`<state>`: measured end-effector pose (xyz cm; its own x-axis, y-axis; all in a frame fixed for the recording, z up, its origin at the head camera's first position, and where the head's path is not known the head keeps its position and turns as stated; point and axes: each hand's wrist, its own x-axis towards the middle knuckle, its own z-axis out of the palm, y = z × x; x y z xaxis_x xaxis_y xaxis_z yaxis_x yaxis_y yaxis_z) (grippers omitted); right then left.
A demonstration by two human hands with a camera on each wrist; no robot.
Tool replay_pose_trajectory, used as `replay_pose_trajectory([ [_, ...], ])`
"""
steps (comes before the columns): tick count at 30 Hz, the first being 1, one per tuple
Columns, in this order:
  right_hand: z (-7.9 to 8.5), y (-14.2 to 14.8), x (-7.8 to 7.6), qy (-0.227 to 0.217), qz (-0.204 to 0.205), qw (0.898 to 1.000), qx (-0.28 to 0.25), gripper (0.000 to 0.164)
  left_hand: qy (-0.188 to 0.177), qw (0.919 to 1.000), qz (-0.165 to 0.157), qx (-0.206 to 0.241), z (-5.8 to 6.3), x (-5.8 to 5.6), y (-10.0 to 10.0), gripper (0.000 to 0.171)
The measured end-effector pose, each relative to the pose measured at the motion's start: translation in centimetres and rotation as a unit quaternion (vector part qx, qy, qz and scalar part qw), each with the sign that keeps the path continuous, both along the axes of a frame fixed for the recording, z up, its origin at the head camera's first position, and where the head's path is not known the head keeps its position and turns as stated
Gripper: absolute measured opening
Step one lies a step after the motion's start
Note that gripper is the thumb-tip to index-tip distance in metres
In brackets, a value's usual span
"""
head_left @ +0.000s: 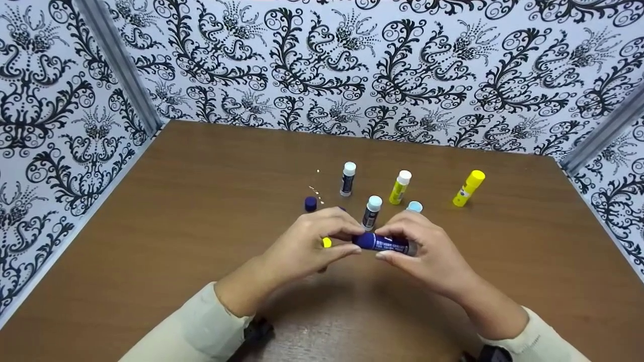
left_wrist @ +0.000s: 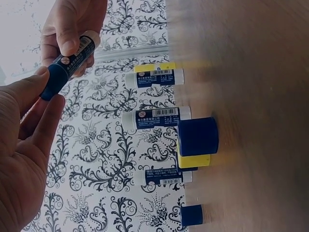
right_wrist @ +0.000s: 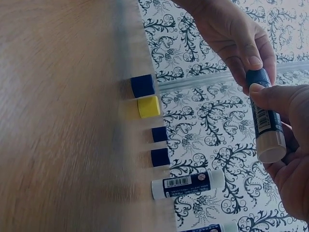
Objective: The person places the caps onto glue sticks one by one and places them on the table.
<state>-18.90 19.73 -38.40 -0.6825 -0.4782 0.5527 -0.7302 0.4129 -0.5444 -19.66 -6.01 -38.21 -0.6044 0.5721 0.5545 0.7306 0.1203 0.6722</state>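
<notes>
A dark blue glue stick (head_left: pixel 395 244) is held level between both hands above the table. My left hand (head_left: pixel 314 241) pinches its blue cap (left_wrist: pixel 56 79) between thumb and fingers. Gripping the labelled body is my right hand (head_left: pixel 427 246), thumb on the near side. The right wrist view shows the cap seated against the body and the pale base (right_wrist: pixel 271 147) pointing away from the left hand. Just beyond the hands stands a dark blue glue stick (head_left: pixel 371 213) with a pale top. Another pale top (head_left: pixel 414 206) shows behind the right hand, its body hidden.
Farther back stand a blue-labelled glue stick (head_left: pixel 347 180), a yellow-green one (head_left: pixel 400 187) with a white top, and a yellow one (head_left: pixel 469 188). Several loose caps stand at left, including blue (head_left: pixel 310 203) and yellow (right_wrist: pixel 149 107). Pale crumbs (head_left: pixel 316 192) lie behind them. Patterned walls (head_left: pixel 322 65) border the table.
</notes>
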Motion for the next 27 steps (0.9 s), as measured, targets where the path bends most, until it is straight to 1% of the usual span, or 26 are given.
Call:
replay_pose_trajectory([
  [6, -0.04, 0.05, -0.09, -0.008, -0.003, 1.0, -0.008, 0.035, -0.001, 0.9999, 0.011, -0.001, 0.29, -0.03, 0.01, 0.027],
  [13, -0.08, 0.13, 0.02, 0.0, -0.005, 1.0, -0.017, 0.043, -0.002, 0.9997, 0.025, 0.004, 0.46, -0.02, -0.14, 0.025],
  [15, -0.06, 0.2, 0.08, -0.002, -0.009, 1.0, -0.016, 0.043, -0.002, 0.9996, 0.026, 0.006, 0.45, -0.04, -0.17, 0.024],
  [20, 0.15, 0.22, 0.16, 0.001, -0.006, 1.0, -0.025, 0.04, 0.003, 0.9996, 0.028, 0.008, 0.44, -0.09, -0.23, 0.023],
  [24, 0.43, 0.32, 0.18, -0.011, -0.014, 0.999, -0.036, 0.041, 0.008, 0.9993, 0.036, 0.007, 0.44, -0.22, -0.38, 0.023],
  [27, 0.68, 0.48, 0.18, -0.024, -0.024, 0.998, -0.048, 0.041, 0.019, 0.9987, 0.047, 0.005, 0.49, -0.36, -0.58, 0.024],
])
